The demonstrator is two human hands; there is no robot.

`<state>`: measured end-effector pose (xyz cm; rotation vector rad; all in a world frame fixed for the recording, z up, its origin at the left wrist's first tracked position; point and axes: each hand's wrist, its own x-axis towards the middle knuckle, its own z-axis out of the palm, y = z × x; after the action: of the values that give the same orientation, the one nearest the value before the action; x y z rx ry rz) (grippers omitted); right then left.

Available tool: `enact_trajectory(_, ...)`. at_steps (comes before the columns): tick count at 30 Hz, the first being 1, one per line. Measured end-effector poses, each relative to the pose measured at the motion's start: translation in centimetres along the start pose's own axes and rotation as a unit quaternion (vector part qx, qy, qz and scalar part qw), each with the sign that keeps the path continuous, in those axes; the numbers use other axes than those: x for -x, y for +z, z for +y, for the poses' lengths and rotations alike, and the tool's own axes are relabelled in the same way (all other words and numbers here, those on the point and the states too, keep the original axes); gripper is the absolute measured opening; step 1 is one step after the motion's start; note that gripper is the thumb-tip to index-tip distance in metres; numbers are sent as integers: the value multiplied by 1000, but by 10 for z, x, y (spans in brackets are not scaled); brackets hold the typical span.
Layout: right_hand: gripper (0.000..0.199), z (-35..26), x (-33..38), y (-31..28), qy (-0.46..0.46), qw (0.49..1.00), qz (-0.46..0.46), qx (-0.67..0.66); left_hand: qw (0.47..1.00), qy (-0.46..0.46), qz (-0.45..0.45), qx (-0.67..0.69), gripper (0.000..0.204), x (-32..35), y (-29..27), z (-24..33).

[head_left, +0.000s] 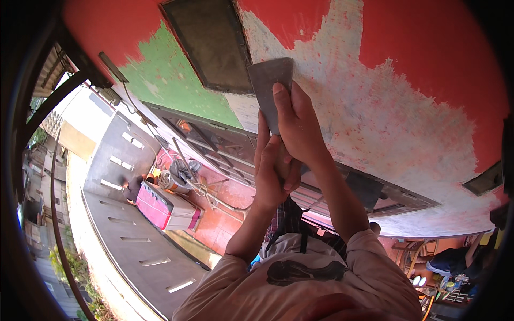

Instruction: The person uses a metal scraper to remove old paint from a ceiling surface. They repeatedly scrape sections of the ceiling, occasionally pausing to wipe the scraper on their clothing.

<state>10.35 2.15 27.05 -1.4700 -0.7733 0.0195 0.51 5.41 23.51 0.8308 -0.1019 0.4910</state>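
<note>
Both my hands grip a wide grey scraper (267,88), its flat blade tilted up against the painted wall (342,80). My right hand (301,120) closes around the upper part, the thumb pressed along the blade. Lower down, my left hand (269,174) is wrapped round the handle, which the fingers mostly hide. Around the blade the wall is whitish and mottled, with ragged red paint (428,48) above and to the right. A green patch (179,80) lies to the left. Whether the blade's edge touches the wall is hard to tell.
A dark framed panel (209,43) is set in the wall beside the blade. Barred windows (225,142) run below it. At lower left, a pink-and-white box-shaped thing (160,206) stands on reddish tiles near a grey wall (126,224). A person in dark clothing (452,261) is at lower right.
</note>
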Motion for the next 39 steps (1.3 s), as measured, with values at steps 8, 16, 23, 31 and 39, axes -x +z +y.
enact_trajectory(8, 32, -7, -8, 2, 9, 1000, 16, -8, 1000, -5, 21, -11, 64, -3, 4, 3)
enact_trajectory(16, 35, -15, -15, 3, -43, 999, 1, -14, 999, -15, -27, -30, 64, -6, 5, 9)
enact_trajectory(23, 32, -14, -18, 7, -46, 999, 8, -5, 1000, -9, 0, 6, 63, -8, 12, 13)
enact_trajectory(31, 37, -24, -22, 9, -14, 999, -17, 33, 1000, 9, 13, 12, 64, -10, 9, 21)
enact_trajectory(39, 32, -3, -4, 3, 5, 999, 6, 37, 997, -16, 31, 71, 60, 0, 4, 1)
